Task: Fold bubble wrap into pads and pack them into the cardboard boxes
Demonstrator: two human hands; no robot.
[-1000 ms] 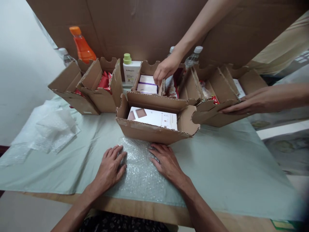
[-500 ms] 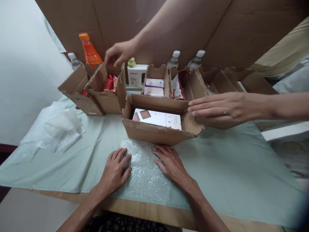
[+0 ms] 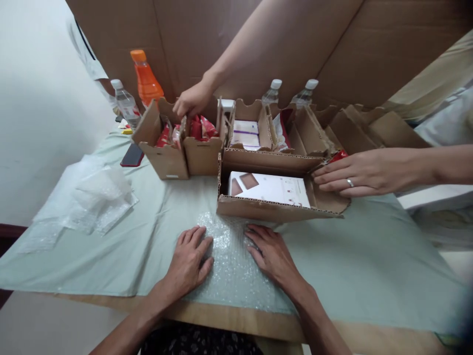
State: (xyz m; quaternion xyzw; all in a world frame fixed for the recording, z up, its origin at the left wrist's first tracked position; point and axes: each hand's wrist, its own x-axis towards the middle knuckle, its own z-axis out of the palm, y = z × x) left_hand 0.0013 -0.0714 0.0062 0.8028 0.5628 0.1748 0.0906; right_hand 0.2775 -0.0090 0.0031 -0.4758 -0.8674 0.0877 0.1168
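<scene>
My left hand [image 3: 190, 259] and my right hand [image 3: 272, 255] lie flat, fingers spread, on a sheet of bubble wrap [image 3: 231, 261] on the pale green cloth. Just beyond them stands an open cardboard box [image 3: 273, 209] holding a white carton [image 3: 269, 189]. Another person's hand [image 3: 354, 173] with a ring rests on that box's right flap. Their other hand [image 3: 192, 101] reaches into a box of red packets [image 3: 201, 148] further back.
More open cardboard boxes [image 3: 162, 158] line the back, in front of a tall cardboard sheet [image 3: 258, 39]. An orange bottle [image 3: 146, 79] and clear water bottles [image 3: 125, 103] stand behind. Crumpled bubble wrap [image 3: 96, 197] lies at left, a dark phone [image 3: 132, 155] near it.
My hands have stayed on the bubble wrap. The other person's far hand moved left from the middle box to the red-packet box; their near hand slid onto the front box's flap.
</scene>
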